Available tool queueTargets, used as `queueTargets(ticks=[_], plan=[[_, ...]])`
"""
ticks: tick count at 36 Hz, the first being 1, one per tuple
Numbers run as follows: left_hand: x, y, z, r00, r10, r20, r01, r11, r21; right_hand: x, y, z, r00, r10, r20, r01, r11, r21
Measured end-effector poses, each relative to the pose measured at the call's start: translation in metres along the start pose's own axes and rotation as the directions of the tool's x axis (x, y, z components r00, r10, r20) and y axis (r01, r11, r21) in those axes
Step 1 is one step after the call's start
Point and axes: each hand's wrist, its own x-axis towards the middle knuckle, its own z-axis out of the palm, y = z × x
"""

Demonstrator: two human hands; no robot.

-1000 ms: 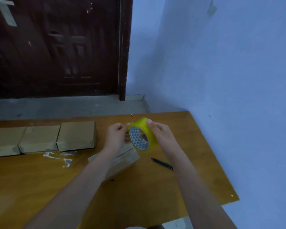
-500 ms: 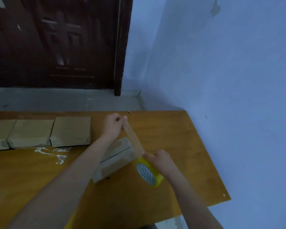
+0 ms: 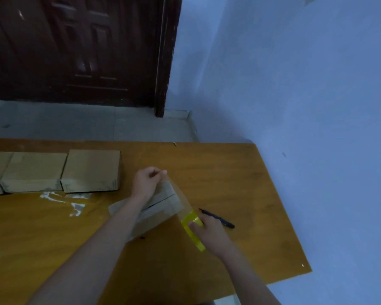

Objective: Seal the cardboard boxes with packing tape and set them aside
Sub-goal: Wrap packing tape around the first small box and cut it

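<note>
Blue-painted walls [image 3: 295, 84] and a dark wooden door [image 3: 75, 47] are standing behind an orange-brown wooden table [image 3: 240, 183], whose right edge is running close along the wall.

Near the middle of the table a cardboard box [image 3: 161, 201] is lying at an angle, with the seam between its two top flaps showing. The left hand [image 3: 146, 181] is hovering over the far end of this box; its fingers are curled together and are pinching the free end of a clear tape strip [image 3: 177, 194]. The strip is stretching tight from this hand, over the far right part of the box, down to the yellow tape roll [image 3: 193, 230]. The right hand [image 3: 209, 233] is gripping the roll with fingers and thumb wrapped around it, just beside the near right corner of the box and toward the right edge of the table. The roll is seen almost edge-on.

Just beyond the right hand a dark pen [image 3: 218, 219] is lying on the table. Toward the far left edge, three closed cardboard boxes [image 3: 90, 170] are sitting in a row, touching side by side. In front of them some crumpled clear tape scraps [image 3: 64, 201] are sticking to the table surface.
</note>
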Motion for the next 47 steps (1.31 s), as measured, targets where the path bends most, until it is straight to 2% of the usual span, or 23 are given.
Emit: queueTargets(ticks=[4,8,11,15,27,31,39,47], plan=[[0.004,-0.002,0.002,0.999,-0.023,-0.027,0.023,0.999,-0.024,0.002,0.000,-0.002,0.999,-0.043,-0.017,0.044,0.999,0.012],[0.007,0.001,0.003,0.993,-0.110,-0.052,0.098,0.976,-0.194,0.006,0.002,-0.001,0.999,-0.046,-0.009,0.046,0.999,0.006],[0.009,0.002,0.000,0.991,-0.134,-0.007,0.125,0.943,-0.309,0.010,0.005,0.001,0.999,-0.052,-0.015,0.051,0.998,-0.027],[0.012,-0.003,-0.005,0.996,-0.083,0.013,0.084,0.968,-0.238,0.013,0.009,0.003,0.998,-0.044,-0.034,0.042,0.998,-0.044],[0.017,-0.008,0.004,0.997,0.026,-0.076,-0.036,0.991,-0.130,0.010,0.006,0.008,0.996,-0.037,-0.076,0.034,0.999,-0.040],[0.018,-0.014,0.005,0.994,0.081,-0.077,-0.083,0.996,-0.024,0.008,0.006,0.012,0.996,-0.023,-0.084,0.021,1.000,-0.017],[0.015,-0.020,0.010,0.979,0.195,-0.061,-0.174,0.951,0.255,0.006,0.006,0.015,0.996,-0.010,-0.089,0.011,1.000,0.007],[0.015,-0.010,0.007,0.967,0.254,-0.008,-0.237,0.913,0.333,0.001,0.007,0.015,0.997,-0.014,-0.082,0.017,0.999,0.040]])
